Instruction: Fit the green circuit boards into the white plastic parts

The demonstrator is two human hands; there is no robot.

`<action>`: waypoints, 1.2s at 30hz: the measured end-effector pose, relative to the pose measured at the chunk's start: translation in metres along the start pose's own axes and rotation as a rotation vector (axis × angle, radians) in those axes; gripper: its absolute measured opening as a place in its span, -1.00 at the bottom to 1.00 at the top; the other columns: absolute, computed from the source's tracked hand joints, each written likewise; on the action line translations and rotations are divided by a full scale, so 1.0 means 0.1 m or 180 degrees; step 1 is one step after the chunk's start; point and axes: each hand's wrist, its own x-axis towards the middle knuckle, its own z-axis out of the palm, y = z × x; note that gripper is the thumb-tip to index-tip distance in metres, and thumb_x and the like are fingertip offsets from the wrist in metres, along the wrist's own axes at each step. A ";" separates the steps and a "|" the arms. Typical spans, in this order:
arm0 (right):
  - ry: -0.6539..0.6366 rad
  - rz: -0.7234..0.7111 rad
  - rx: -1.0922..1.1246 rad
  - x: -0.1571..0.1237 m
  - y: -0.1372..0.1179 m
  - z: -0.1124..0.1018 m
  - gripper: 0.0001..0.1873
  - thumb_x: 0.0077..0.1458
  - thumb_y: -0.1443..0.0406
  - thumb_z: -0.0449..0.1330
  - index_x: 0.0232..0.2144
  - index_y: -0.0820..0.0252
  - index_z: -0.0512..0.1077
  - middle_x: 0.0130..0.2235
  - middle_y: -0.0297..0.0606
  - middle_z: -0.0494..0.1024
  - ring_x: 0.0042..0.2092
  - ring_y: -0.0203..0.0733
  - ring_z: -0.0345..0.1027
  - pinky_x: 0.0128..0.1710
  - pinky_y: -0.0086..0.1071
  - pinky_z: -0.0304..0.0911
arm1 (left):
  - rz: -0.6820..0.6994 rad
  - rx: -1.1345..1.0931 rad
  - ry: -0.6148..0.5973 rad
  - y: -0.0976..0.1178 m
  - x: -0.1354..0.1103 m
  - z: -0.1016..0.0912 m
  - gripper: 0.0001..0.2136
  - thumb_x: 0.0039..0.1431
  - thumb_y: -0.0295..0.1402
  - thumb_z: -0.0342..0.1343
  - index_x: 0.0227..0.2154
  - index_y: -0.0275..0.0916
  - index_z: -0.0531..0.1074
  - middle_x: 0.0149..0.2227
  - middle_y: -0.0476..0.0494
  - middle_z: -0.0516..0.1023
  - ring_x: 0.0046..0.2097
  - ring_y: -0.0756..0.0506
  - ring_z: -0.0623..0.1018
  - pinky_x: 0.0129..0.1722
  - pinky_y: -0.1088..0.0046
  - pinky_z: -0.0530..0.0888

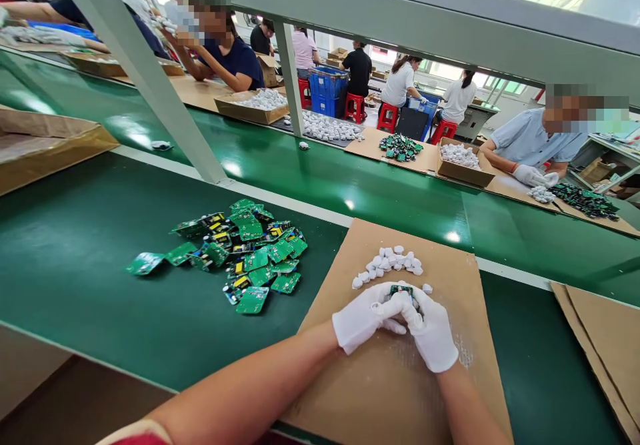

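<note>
Both my hands wear white gloves and meet over a brown cardboard sheet (390,378) on the green bench. My left hand (363,323) and my right hand (433,331) are closed together around a small green circuit board (401,290) that pokes out between the fingers, possibly with a white part under it. Just beyond them lies a small heap of white plastic pieces (389,263). To the left, on the green surface, sits a pile of green circuit boards (240,251).
A grey slanted post (150,78) stands at the conveyor's edge. The green conveyor belt (325,178) runs across. Other workers sit on the far side with boxes of white parts (463,158) and boards. A cardboard box (45,141) is at left, more cardboard (600,345) at right.
</note>
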 end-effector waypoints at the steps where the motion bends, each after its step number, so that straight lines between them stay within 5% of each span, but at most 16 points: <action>1: -0.0077 -0.0096 0.0255 0.00 0.01 0.00 -0.54 0.13 0.03 -0.01 -0.07 0.18 0.40 -0.25 -0.21 0.58 -0.28 -0.16 0.45 -0.23 -0.35 0.37 | 0.0011 -0.0019 0.0044 0.00 0.00 0.00 -0.71 0.02 -0.16 0.13 -0.34 -0.32 0.39 -0.38 -0.15 0.46 -0.35 -0.01 0.47 -0.34 0.49 0.44; 5: -0.0309 -0.0308 0.0938 0.02 -0.01 0.00 -0.53 0.19 0.04 -0.12 -0.03 0.12 0.37 -0.08 -0.24 0.52 -0.06 -0.13 0.39 -0.05 -0.30 0.31 | -0.0025 -0.0135 0.0345 -0.02 0.01 0.00 -0.68 0.00 -0.14 0.14 -0.32 -0.30 0.36 -0.41 -0.11 0.43 -0.43 0.03 0.46 -0.45 0.52 0.43; 11: -0.0357 -0.0158 0.0974 0.01 -0.05 0.00 -0.59 0.17 0.11 -0.03 0.00 0.13 0.32 -0.09 -0.25 0.52 -0.09 -0.16 0.41 -0.12 -0.35 0.36 | -0.0150 -0.0233 0.0334 -0.02 0.04 0.00 -0.66 -0.04 -0.13 0.19 -0.29 -0.27 0.35 -0.40 -0.09 0.43 -0.42 0.02 0.46 -0.42 0.50 0.42; 15: -0.0067 -0.0037 0.0252 -0.01 -0.03 0.03 -0.54 0.03 0.14 0.15 -0.02 0.16 0.33 -0.19 -0.26 0.56 -0.27 -0.19 0.44 -0.28 -0.42 0.37 | 0.0026 -0.0471 0.0079 -0.02 0.04 0.01 -0.70 0.00 -0.12 0.14 -0.45 -0.30 0.31 -0.46 -0.04 0.37 -0.42 0.04 0.39 -0.34 0.47 0.39; 20: 0.0028 0.0033 -0.0139 -0.01 -0.05 0.01 -0.69 0.07 0.10 0.11 -0.21 0.14 0.44 -0.42 -0.32 0.57 -0.44 -0.22 0.40 -0.44 -0.45 0.31 | 0.0070 -0.0603 -0.0001 -0.02 0.05 0.01 -0.67 -0.02 -0.10 0.16 -0.42 -0.31 0.32 -0.45 -0.07 0.39 -0.38 0.01 0.42 -0.30 0.43 0.39; 26: -0.0363 -0.0370 0.1004 0.03 -0.17 -0.07 -0.62 0.20 0.09 -0.10 -0.16 0.08 0.43 -0.16 -0.31 0.56 -0.13 -0.16 0.42 -0.11 -0.34 0.34 | -0.0160 -0.0430 0.0095 0.00 0.04 -0.01 -0.66 -0.02 -0.11 0.17 -0.32 -0.30 0.35 -0.45 -0.10 0.43 -0.44 0.04 0.45 -0.44 0.56 0.38; 36: -0.0197 -0.0251 0.0363 0.02 -0.08 0.03 -0.67 0.18 0.14 -0.02 -0.12 0.11 0.42 -0.20 -0.28 0.58 -0.20 -0.18 0.47 -0.19 -0.40 0.37 | -0.0070 -0.0031 0.0434 -0.05 0.04 -0.05 -0.66 -0.01 -0.10 0.11 -0.40 -0.35 0.38 -0.46 -0.22 0.53 -0.48 -0.01 0.49 -0.51 0.55 0.39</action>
